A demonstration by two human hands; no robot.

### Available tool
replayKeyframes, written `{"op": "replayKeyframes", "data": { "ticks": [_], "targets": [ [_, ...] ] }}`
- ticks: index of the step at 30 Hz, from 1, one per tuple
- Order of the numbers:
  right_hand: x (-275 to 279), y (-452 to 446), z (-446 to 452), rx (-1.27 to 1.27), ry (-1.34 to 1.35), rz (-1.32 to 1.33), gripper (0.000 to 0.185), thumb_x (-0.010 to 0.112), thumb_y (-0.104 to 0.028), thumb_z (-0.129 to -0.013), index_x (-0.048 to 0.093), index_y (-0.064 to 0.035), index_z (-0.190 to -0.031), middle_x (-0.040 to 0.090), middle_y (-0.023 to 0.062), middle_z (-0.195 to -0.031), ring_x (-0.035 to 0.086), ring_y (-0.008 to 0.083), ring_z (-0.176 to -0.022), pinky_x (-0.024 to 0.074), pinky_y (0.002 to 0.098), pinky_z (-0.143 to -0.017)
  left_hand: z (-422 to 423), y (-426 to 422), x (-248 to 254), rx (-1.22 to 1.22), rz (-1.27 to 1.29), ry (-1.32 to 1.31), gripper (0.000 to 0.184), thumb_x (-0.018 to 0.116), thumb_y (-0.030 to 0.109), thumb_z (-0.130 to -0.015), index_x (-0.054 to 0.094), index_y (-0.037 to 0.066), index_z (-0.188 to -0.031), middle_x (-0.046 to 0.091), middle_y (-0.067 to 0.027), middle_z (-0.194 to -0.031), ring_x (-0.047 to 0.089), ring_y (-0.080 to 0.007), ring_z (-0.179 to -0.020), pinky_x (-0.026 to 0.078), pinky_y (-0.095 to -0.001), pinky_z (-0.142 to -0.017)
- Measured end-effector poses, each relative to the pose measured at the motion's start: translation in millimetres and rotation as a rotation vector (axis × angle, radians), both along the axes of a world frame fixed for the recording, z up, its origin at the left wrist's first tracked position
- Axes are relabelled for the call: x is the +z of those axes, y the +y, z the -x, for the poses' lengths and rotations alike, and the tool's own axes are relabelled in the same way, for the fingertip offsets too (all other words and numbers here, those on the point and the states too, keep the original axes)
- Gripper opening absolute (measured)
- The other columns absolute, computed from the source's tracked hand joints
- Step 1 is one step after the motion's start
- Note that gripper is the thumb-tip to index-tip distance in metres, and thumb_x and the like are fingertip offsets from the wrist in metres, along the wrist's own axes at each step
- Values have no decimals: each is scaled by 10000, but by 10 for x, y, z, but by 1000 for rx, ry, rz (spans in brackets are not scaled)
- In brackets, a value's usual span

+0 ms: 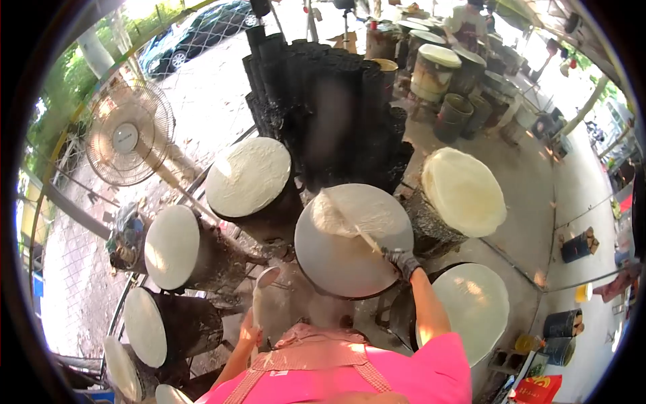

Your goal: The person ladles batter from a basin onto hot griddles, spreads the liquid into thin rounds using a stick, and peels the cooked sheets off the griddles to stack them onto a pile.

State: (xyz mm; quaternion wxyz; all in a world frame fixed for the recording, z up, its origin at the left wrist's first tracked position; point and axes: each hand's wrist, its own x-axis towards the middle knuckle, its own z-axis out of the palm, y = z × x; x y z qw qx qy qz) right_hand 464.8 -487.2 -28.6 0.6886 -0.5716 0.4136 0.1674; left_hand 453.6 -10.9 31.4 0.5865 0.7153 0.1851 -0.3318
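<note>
My right hand, in a dark glove, is closed round the handle of a long thin spreader. The spreader lies across a round griddle in the middle, against pale batter that covers its upper part. Bare grey surface shows on the rest of that griddle. Left of it and lower, my left hand is closed round the handle of a ladle, held upright near my body. Pale layers cover the neighbouring griddles, one at upper left and one at right.
More coated griddles stand at left and lower right. Dark cylinders are stacked behind the middle griddle. A fan stands at upper left. A person is among barrels at the back. A red packet lies lower right.
</note>
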Motion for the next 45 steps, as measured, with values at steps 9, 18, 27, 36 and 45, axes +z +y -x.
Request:
{"op": "replayKeyframes", "data": {
  "ticks": [9, 18, 27, 36, 45],
  "targets": [
    [-70, -418, -429, -36, -182, 140, 256, 482, -270, -825, 604, -54, -886, 552, 17, -604, 447, 129, -408, 313, 268, -351, 316, 338, -412, 115, 169, 11, 668, 433, -30, -756, 192, 232, -1321, 400, -38, -569, 343, -113, -381, 279, -265, -348],
    [-430, -599, -48, 698, -266, 226, 311, 483, -238, -838, 504, -79, -1106, 581, 33, -798, 538, 112, -690, 434, 260, -553, 332, 215, -123, 163, 39, 70, 668, 413, -78, -746, 200, 229, -1300, 355, -27, -544, 334, -101, -391, 266, -253, -351],
    [-1051, -677, -191, 910, -660, 450, 169, 465, -52, -809, 595, -78, -914, 587, 17, -708, 545, 124, -595, 435, 281, -504, 626, 575, -563, 248, -25, 49, 552, 425, -22, -752, 296, 216, -1234, 384, -4, -559, 340, -91, -401, 268, -225, -352],
    [93, -447, -827, 675, -187, 228, 227, 561, -167, -741, 539, -73, -946, 560, 23, -884, 510, 136, -767, 418, 271, -666, 794, 459, -261, 259, 60, 47, 503, 489, 5, -732, 323, 203, -1163, 335, -1, -546, 301, -87, -372, 248, -223, -325],
    [228, -790, -185, 661, -35, 208, 125, 611, -181, -736, 589, -58, -747, 553, -4, -682, 470, 92, -582, 391, 255, -463, 974, 611, -365, 533, 228, 314, 176, 464, 59, -820, 344, 140, -920, 280, 14, -517, 268, -73, -371, 205, -214, -311]
  ]
}}
